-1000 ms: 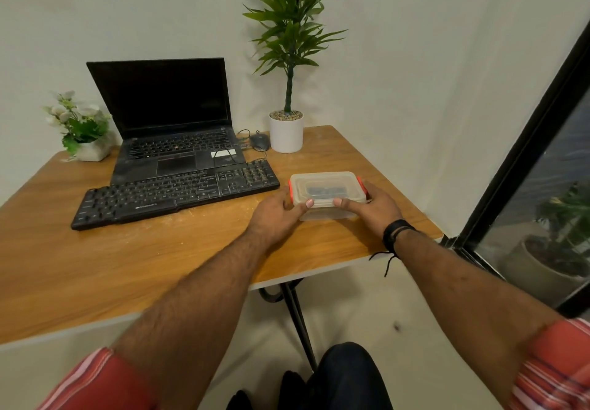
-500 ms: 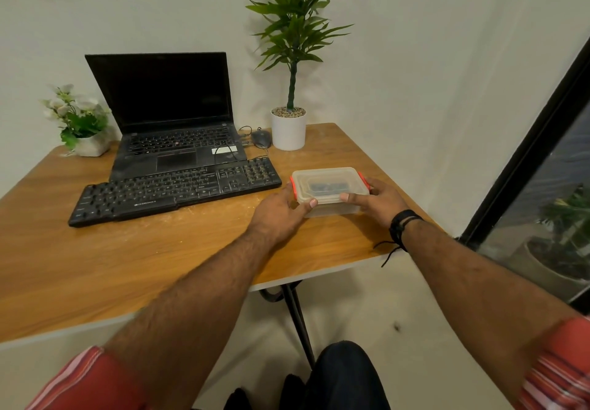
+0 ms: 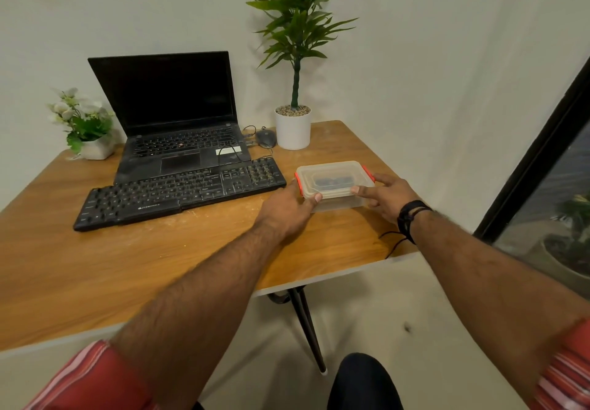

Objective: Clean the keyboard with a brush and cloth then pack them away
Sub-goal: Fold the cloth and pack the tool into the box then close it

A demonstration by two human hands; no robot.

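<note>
A clear plastic container (image 3: 332,173) with red side clips and its lid on stands on the wooden table (image 3: 127,266) at the right. Something dark shows through the lid; I cannot tell what it is. My left hand (image 3: 287,208) holds the container's near left corner, thumb on the lid edge. My right hand (image 3: 386,199) holds the near right corner, thumb on the lid's front edge and index finger by the right clip. The black keyboard (image 3: 178,192) lies just left of the container, with pale dust on the table in front of it.
An open black laptop (image 3: 172,115) sits behind the keyboard. A mouse (image 3: 265,138) and a tall plant in a white pot (image 3: 292,130) stand at the back. A small flower pot (image 3: 92,141) is at the back left. The table edge and a dark window frame (image 3: 536,167) are close on the right.
Both hands stay on the container. My right hand has slid back from the right end toward the near right corner, its fingers more spread.
</note>
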